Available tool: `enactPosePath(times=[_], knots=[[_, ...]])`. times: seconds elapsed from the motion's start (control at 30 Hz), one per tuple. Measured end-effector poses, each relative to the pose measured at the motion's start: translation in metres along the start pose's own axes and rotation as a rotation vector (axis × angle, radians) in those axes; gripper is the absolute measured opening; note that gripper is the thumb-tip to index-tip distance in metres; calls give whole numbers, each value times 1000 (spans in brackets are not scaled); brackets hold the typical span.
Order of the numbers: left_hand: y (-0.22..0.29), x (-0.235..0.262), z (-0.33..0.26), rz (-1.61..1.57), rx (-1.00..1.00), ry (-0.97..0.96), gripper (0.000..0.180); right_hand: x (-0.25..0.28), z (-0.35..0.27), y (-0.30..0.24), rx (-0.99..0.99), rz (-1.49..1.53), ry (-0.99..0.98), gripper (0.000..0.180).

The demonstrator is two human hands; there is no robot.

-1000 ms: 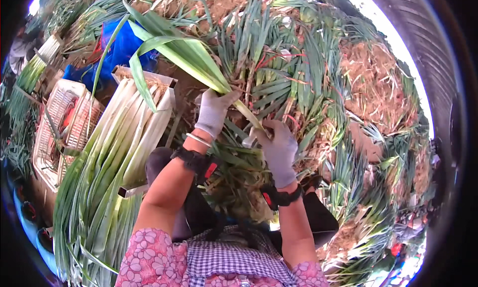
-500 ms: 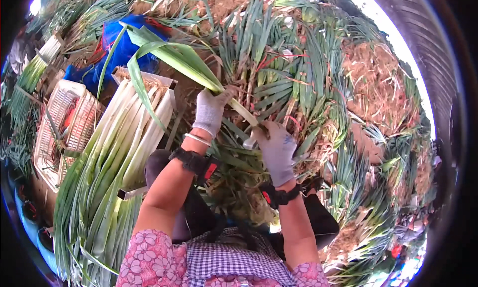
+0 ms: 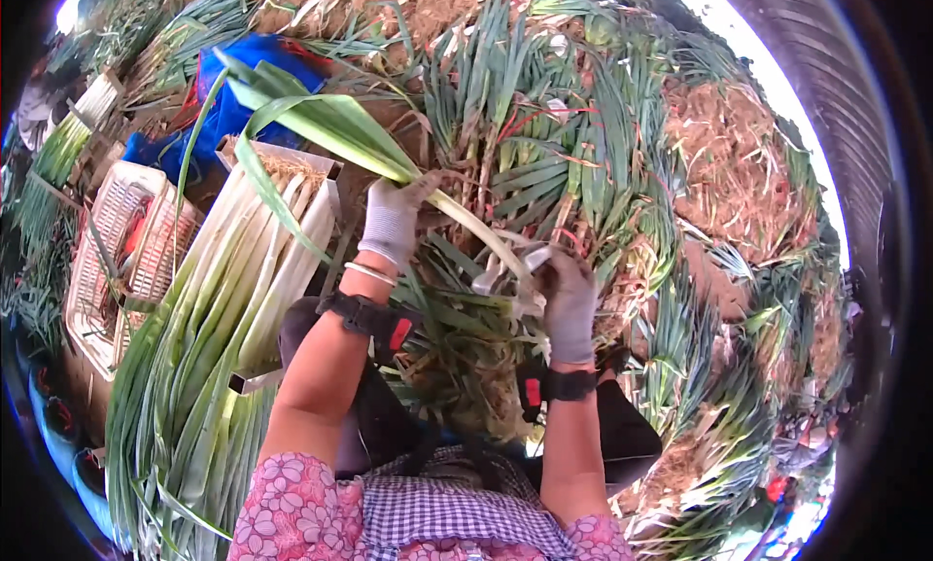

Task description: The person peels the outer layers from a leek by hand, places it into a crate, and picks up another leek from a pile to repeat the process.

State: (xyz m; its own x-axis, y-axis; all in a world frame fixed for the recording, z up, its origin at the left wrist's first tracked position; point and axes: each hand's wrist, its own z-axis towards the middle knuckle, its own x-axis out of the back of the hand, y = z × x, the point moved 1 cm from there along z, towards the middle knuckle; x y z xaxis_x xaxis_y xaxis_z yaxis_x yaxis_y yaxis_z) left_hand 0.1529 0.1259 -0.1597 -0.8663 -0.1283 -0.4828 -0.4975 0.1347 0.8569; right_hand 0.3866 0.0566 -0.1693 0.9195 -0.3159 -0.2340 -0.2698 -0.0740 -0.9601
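A leek with broad green leaves slants across in front of me, its pale root end low and to the right. My left hand, in a light knit glove, is closed round the stem where the leaves begin. My right hand, gloved and dirty at the fingers, is beside the root end with its fingers bent together. A pale, shiny strip shows at those fingers; what it is I cannot make out. Left of my left arm, trimmed leeks lie side by side in a metal-edged rack, their green leaves hanging toward me.
A cream plastic basket stands at the left, with blue sheeting behind the rack. Heaped unpeeled leeks and soil-covered root clumps spread ahead and to the right. Loose leaf scraps lie below my hands.
The leek and my left hand have shifted slightly left. My right hand has moved a little right and turned, its fingers now off the stem, and the pale root end is exposed.
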Motion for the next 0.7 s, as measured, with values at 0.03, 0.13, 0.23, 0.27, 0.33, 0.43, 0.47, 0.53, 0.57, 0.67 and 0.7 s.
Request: enactPosePath(times=[0.03,0.13,0.23,0.27,0.33,0.43,0.47,0.53,0.57,0.67,0.7], knots=[[1,3,2,-37,-35,22,24,7,-6,-8,136,-113,-104,10],[7,10,3,-79,-94,41,24,73,1,-9,353,-88,-53,4],[12,19,6,-125,-92,46,21,153,2,-31,25,710,76,4],[12,27,7,-124,-98,53,21,171,-8,-42,24,810,45,6],[5,27,16,-245,-151,-24,21,235,-20,-50,58,703,314,10],[0,15,14,-308,-122,-109,21,279,-45,-49,288,314,517,15],[-3,12,15,-326,-141,-160,23,283,-48,-49,424,-256,478,17],[-6,15,15,-291,-169,-204,25,181,-54,-73,911,-1246,279,22],[-8,12,15,-390,-184,-310,26,143,-56,-80,711,-1128,85,24],[-11,1,11,-505,-170,-370,26,24,-54,-80,144,-719,-214,33],[-11,-1,12,-585,-156,-486,27,1,-45,-66,341,-843,-253,34]])
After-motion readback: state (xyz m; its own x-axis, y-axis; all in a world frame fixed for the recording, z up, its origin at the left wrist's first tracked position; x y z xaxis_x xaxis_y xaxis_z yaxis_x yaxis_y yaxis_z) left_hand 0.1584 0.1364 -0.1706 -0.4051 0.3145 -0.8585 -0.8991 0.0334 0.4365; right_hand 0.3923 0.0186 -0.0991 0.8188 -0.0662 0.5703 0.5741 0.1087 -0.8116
